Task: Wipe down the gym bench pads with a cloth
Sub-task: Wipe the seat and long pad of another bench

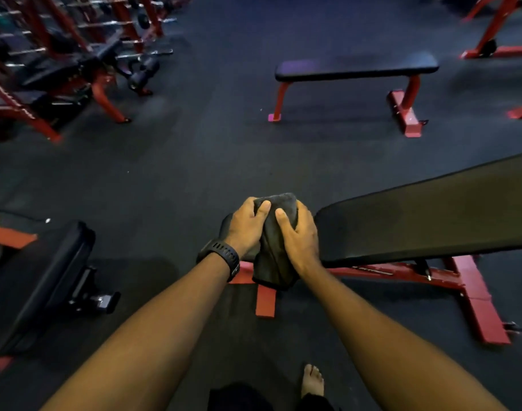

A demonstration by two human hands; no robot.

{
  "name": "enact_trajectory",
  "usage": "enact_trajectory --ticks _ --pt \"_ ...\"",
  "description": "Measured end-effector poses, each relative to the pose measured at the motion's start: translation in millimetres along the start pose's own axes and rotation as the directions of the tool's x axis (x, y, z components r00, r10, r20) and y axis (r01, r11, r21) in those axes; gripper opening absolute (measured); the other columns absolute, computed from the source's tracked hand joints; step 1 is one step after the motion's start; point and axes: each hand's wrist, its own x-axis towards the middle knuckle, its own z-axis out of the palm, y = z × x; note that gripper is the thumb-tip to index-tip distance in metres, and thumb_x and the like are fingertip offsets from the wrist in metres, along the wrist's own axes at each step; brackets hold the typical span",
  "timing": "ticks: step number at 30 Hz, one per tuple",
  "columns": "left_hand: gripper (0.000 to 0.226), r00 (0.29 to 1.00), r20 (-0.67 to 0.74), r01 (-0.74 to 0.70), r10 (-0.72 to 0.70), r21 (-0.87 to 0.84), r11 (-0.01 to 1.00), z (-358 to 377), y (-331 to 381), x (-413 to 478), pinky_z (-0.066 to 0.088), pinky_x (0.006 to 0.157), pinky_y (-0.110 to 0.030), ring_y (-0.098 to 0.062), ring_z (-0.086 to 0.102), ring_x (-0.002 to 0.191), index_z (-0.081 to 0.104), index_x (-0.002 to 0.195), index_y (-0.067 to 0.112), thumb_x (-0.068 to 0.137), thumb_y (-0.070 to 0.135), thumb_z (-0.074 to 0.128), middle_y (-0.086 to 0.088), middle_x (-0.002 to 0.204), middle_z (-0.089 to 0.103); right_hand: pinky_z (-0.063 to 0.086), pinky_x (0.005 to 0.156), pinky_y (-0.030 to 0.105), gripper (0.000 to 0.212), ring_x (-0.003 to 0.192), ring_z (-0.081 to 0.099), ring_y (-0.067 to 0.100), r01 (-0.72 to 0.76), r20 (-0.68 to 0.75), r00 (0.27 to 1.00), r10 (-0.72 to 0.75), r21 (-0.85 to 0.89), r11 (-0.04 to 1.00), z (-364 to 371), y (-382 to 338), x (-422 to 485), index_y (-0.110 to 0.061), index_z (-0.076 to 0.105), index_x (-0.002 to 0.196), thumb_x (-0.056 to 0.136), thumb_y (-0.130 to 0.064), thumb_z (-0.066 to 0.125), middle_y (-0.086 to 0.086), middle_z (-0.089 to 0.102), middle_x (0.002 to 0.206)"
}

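Note:
A dark grey cloth (273, 259) is bunched between both hands at the centre of the head view. My left hand (246, 225), with a black watch on its wrist, grips the cloth's left side. My right hand (299, 235) grips its right side. The cloth hangs down below my hands. Just right of them lies the near end of a long black bench pad (431, 215) on a red frame (473, 295). The pad slopes up toward the right edge. My right hand is beside the pad's end; contact cannot be told.
A flat black bench on red legs (356, 68) stands farther back. Another black padded bench (43, 280) lies at the left. Red racks with barbells (76, 40) fill the far left. A red frame (491, 28) stands at top right. My bare foot (312, 381) rests on the dark floor.

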Motion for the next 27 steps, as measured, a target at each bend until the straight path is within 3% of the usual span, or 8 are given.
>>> enact_trajectory --ticks 3,5,7,12,18,21,24,27 --pt "0.026 0.998 -0.036 0.053 -0.051 0.034 0.998 -6 -33 25 0.046 0.083 -0.028 -0.015 0.058 0.102 0.057 0.119 0.016 0.102 0.034 0.049 0.003 0.107 0.060 0.042 0.098 0.026 0.046 0.117 0.050 0.006 -0.019 0.056 0.998 0.020 -0.018 1.000 31 16 20 -0.023 0.049 0.138 0.099 -0.048 0.052 -0.011 0.052 0.125" --pt "0.026 0.997 -0.041 0.066 -0.063 0.067 0.996 -9 -55 45 0.047 0.084 -0.028 -0.014 0.058 0.101 0.058 0.120 0.016 0.101 0.032 0.052 0.002 0.109 0.062 0.046 0.099 0.032 0.044 0.115 0.053 0.007 -0.047 0.078 0.996 0.049 -0.028 0.998 56 33 34 -0.023 0.049 0.136 0.099 -0.048 0.051 -0.010 0.055 0.124" --pt "0.028 0.997 -0.024 0.077 -0.075 0.090 0.993 -11 -75 62 0.049 0.087 -0.031 -0.015 0.058 0.102 0.057 0.123 0.016 0.100 0.031 0.053 -0.001 0.112 0.062 0.050 0.097 0.038 0.047 0.112 0.056 0.008 -0.072 0.098 0.992 0.076 -0.038 0.997 75 47 44 -0.025 0.049 0.135 0.098 -0.054 0.048 -0.007 0.057 0.124" --pt "0.030 0.992 0.036 0.110 -0.118 0.160 0.981 -10 -147 124 0.045 0.080 -0.026 -0.015 0.059 0.096 0.055 0.128 0.016 0.100 0.030 0.053 -0.003 0.107 0.064 0.047 0.100 0.036 0.052 0.117 0.053 0.011 -0.165 0.115 0.977 0.178 -0.120 0.979 139 94 78 -0.026 0.043 0.142 0.099 -0.055 0.046 -0.003 0.052 0.131" --pt "0.032 0.976 0.120 0.156 -0.184 0.211 0.965 -3 -263 210 0.050 0.092 -0.044 -0.024 0.061 0.108 0.050 0.130 0.023 0.098 0.028 0.051 -0.005 0.118 0.064 0.043 0.103 0.033 0.052 0.118 0.048 0.008 -0.255 0.122 0.951 0.285 -0.217 0.942 239 161 129 -0.026 0.039 0.145 0.100 -0.051 0.047 -0.003 0.049 0.135" --pt "0.039 0.972 0.152 0.138 -0.178 0.238 0.961 3 -323 247 0.047 0.098 -0.045 -0.024 0.056 0.115 0.046 0.136 0.020 0.097 0.024 0.052 -0.005 0.127 0.059 0.041 0.099 0.031 0.055 0.122 0.050 0.014 -0.289 0.098 0.940 0.326 -0.277 0.916 289 205 152 -0.021 0.040 0.146 0.100 -0.049 0.048 0.001 0.049 0.137" --pt "0.045 0.972 0.198 0.055 -0.129 0.343 0.938 10 -366 274 0.039 0.106 -0.042 -0.025 0.046 0.126 0.045 0.140 0.016 0.096 0.021 0.053 -0.005 0.138 0.052 0.042 0.100 0.038 0.059 0.126 0.049 0.023 -0.300 0.042 0.939 0.341 -0.385 0.873 319 239 166 -0.018 0.038 0.149 0.100 -0.049 0.048 0.005 0.049 0.140" --pt "0.048 0.965 0.246 -0.035 -0.092 0.469 0.883 18 -404 294 0.039 0.104 -0.045 -0.026 0.040 0.127 0.043 0.142 0.019 0.096 0.025 0.052 -0.003 0.141 0.047 0.039 0.100 0.046 0.067 0.133 0.038 0.026 -0.204 -0.017 0.968 0.252 -0.641 0.740 341 257 169 -0.021 0.026 0.155 0.099 -0.053 0.043 0.003 0.035 0.153"
